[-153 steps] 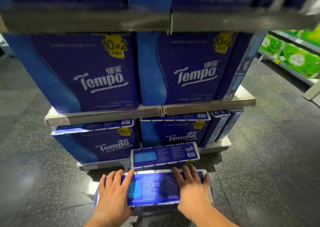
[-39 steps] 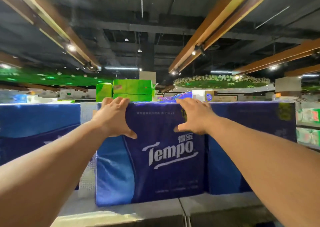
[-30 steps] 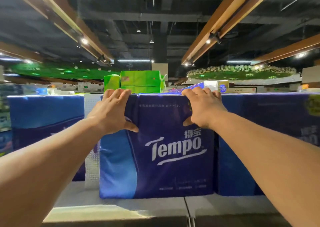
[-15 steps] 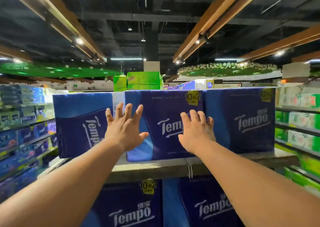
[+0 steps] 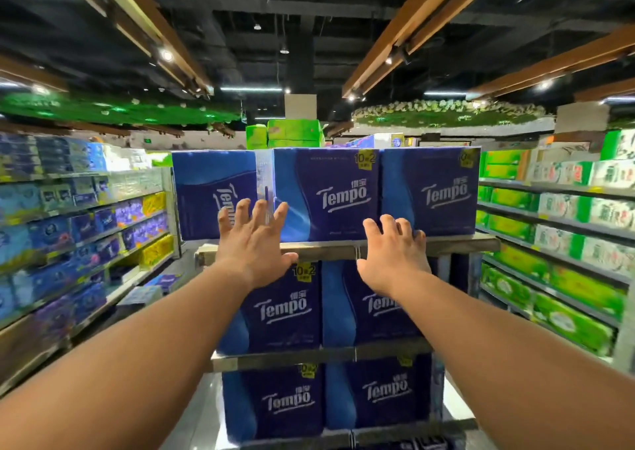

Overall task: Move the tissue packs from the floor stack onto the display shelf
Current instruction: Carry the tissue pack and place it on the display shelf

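With both hands empty, left hand fingers spread, right hand loosely open, the middle tissue pack stands upright on the top shelf straight ahead, between them (floor stack unseen).

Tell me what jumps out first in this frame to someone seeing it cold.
Two bare hands stretched out in front of the camera: the left hand spread open, the right hand open near the top shelf edge, neither holding anything. Behind them stands a display shelf packed on three tiers with big blue Tempo tissue packs. Green-packaged goods line the aisle shelves on the right.
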Available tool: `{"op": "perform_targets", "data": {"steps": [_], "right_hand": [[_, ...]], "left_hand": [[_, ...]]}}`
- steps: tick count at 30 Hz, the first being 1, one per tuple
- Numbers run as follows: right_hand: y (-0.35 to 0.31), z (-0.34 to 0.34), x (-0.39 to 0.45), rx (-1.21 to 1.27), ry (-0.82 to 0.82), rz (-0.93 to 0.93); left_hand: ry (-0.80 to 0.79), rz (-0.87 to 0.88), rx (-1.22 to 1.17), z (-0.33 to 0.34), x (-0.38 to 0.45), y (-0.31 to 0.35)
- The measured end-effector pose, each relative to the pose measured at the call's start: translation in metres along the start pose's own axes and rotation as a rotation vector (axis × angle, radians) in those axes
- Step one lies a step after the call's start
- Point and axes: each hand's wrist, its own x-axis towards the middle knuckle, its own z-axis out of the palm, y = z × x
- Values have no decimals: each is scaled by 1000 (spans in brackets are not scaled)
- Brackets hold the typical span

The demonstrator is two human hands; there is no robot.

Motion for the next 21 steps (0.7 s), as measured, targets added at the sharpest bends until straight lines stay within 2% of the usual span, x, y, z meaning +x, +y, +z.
{"op": "perform_targets", "data": {"steps": [5, 9, 11, 17, 21], "right_hand": [[13, -27, -104, 14, -81, -34], [27, -39, -181, 24, -167, -31], [34, -49, -209, 29, -175, -15], [39, -89, -271, 43, -172, 13], [33, -103, -318, 32, -252, 26]], "left_hand": [[-39, -44, -1, -38, -97, 37], [-187, -31, -25, -57, -178, 74], [-212, -39, -26, -69, -209, 80], [-254, -62, -16, -107, -266, 80], [-273, -24, -44, -125, -297, 84]]}}
